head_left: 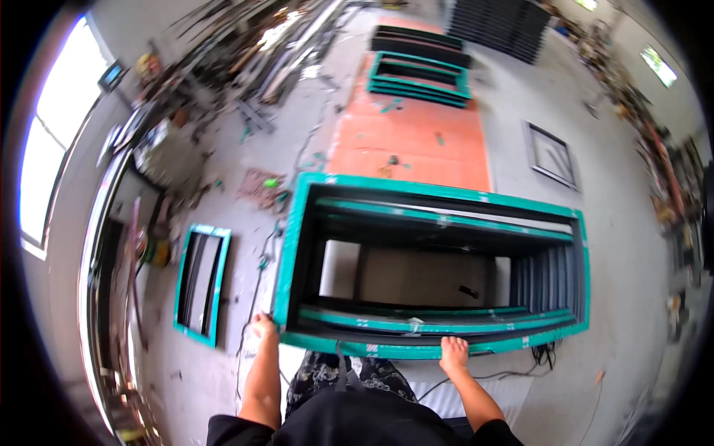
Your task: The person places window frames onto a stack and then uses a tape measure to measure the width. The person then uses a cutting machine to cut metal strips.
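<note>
A large rectangular window frame, dark with green film along its faces, lies on top of a stack of similar frames right in front of me. My right hand grips its near edge, right of the middle, with the fingers curled over the green face. At the near left corner my left hand is closed on the frame's outer side; its fingertips are partly hidden. Through the opening I see the inner sides of the frames below and a small black object at the bottom.
To the left a smaller green-edged frame lies near a cable. Beyond the stack, an orange sheet carries more green frames. A bare grey frame rests at the right. Metal profiles are heaped far left.
</note>
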The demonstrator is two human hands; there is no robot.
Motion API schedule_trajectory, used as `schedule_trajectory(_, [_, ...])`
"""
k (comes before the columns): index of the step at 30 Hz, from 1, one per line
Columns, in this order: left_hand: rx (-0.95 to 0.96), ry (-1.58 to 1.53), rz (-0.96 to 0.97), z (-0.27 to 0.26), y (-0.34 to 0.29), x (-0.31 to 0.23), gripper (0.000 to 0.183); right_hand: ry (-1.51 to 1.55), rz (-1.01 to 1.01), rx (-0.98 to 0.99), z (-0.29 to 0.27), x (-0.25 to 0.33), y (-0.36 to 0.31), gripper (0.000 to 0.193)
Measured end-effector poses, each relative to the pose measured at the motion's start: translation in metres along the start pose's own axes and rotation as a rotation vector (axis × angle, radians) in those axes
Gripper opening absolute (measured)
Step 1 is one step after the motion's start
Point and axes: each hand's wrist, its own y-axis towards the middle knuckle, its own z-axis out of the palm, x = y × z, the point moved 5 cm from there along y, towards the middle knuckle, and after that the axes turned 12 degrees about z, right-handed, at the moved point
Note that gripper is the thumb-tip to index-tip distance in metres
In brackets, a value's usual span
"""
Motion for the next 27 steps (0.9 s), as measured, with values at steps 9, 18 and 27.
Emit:
schedule_trajectory(9, [0.041,0.078,-0.156,-0.097,-0.056,0.042,0.018,-0.119,-0.012,0.054,0.004,0.004,0.002,0.042])
schedule_trajectory(18, [0.191,0.227,-0.404,-0.138,0.008,0.164,0.017,0.322,-0.186,0.39,-0.065,0.2,0.042,0.049])
schedule_trajectory(27, [0.238,0.035,-0.257,-0.259,0.2,0.195,0.019,0.587,0.13,-0.247,-0.091,0.528,0.143,0.066])
